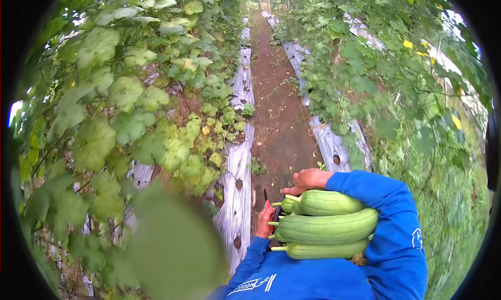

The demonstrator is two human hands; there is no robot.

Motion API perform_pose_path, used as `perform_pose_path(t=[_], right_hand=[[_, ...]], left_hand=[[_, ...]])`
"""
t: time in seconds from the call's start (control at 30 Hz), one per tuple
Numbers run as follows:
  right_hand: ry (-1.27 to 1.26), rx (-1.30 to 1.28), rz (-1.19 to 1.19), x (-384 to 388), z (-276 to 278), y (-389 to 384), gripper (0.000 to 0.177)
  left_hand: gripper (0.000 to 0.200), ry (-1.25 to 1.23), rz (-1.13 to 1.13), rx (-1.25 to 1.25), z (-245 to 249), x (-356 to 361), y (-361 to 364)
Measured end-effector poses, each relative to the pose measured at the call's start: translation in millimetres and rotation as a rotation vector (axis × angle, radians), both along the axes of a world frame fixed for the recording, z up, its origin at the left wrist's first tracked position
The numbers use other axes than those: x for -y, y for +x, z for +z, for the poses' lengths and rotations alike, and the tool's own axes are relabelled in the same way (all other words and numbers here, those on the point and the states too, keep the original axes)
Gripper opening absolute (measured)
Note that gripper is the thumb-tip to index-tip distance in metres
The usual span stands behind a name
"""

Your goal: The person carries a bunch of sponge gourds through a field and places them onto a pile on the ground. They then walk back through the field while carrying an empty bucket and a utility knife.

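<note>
Several long green gourds (pixel 329 227) lie stacked against the blue-sleeved chest, with the bent right arm wrapped around their far side. My right hand (pixel 308 180) is just beyond the top gourd, its fingers bent and pointing left; what they hold, if anything, is hidden. To the left of the gourds' stems, my left hand (pixel 265 219) is closed around a red-handled knife (pixel 266 202), whose dark blade points forward. A dark edge shows between my left hand and the stems, too small to make out.
A dirt path (pixel 276 117) runs straight ahead between silvery plastic strips (pixel 237 185). Leafy vines (pixel 125 91) rise on the left and more vines (pixel 360 75) with yellow flowers on the right. A blurred leaf (pixel 175 242) hangs close at the lower left.
</note>
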State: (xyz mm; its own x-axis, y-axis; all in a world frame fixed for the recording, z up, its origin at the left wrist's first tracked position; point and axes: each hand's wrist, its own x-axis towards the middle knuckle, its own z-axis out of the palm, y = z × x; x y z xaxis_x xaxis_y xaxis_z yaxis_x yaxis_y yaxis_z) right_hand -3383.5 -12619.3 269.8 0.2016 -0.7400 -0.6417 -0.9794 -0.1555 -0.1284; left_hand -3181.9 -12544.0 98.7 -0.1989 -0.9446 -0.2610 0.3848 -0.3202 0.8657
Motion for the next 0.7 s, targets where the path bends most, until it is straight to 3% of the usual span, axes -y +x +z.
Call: perform_pose_path(t=[0.03, 0.1, 0.13, 0.23, 0.37, 0.4, 0.43, 0.53, 0.6, 0.63, 0.67, 0.7], right_hand=[[0.013, 0.016, 0.010, 25.7, -19.7, -7.2, 0.097], [-0.033, 0.076, 0.098, 105.1, -25.1, -42.2, 0.097], [-0.061, 0.041, 0.101, 130.8, -18.6, -31.5, 0.096], [0.031, 0.082, 0.049, 215.9, 3.3, -61.1, 0.095], [0.028, 0.047, 0.070, 324.1, 13.2, -99.1, 0.092], [0.005, 0.058, 0.077, 346.5, 20.4, -106.9, 0.093], [0.007, 0.050, 0.070, 373.8, 15.7, -114.8, 0.094], [-0.027, 0.004, 0.057, 466.7, -2.3, -143.8, 0.092], [-0.018, 0.014, 0.024, 525.9, -43.8, -166.7, 0.091], [-0.082, 0.303, 0.228, 566.0, -77.1, -197.2, 0.091], [-0.162, 0.558, 0.445, 610.5, -80.7, -229.0, 0.091], [-0.109, 0.387, 0.324, 631.8, -52.7, -229.4, 0.090]], left_hand=[[0.022, 0.013, 0.010, 0.016, -30.8, 20.9, -1.5], [0.026, -0.259, -0.022, 0.216, -98.0, 111.6, -26.1], [0.029, -0.018, 0.019, -0.009, -98.2, 141.3, -18.5], [0.031, -0.047, -0.007, 0.115, -28.8, 211.3, -44.3], [0.030, -0.046, 0.022, 0.144, -11.4, 309.6, -90.7], [0.029, -0.195, 0.062, 0.216, -23.9, 337.9, -101.9], [0.027, -0.116, 0.066, 0.080, -36.9, 367.5, -111.5], [0.024, -0.002, -0.041, -0.021, -52.2, 472.4, -141.1], [0.022, -0.325, -0.023, 0.265, -59.5, 531.6, -151.0], [0.022, -0.347, -0.049, 0.263, -57.5, 566.4, -153.4], [0.021, -0.605, -0.024, 0.379, -53.2, 607.2, -168.5], [0.020, -0.845, 0.024, 0.491, -55.9, 638.8, -183.9]])
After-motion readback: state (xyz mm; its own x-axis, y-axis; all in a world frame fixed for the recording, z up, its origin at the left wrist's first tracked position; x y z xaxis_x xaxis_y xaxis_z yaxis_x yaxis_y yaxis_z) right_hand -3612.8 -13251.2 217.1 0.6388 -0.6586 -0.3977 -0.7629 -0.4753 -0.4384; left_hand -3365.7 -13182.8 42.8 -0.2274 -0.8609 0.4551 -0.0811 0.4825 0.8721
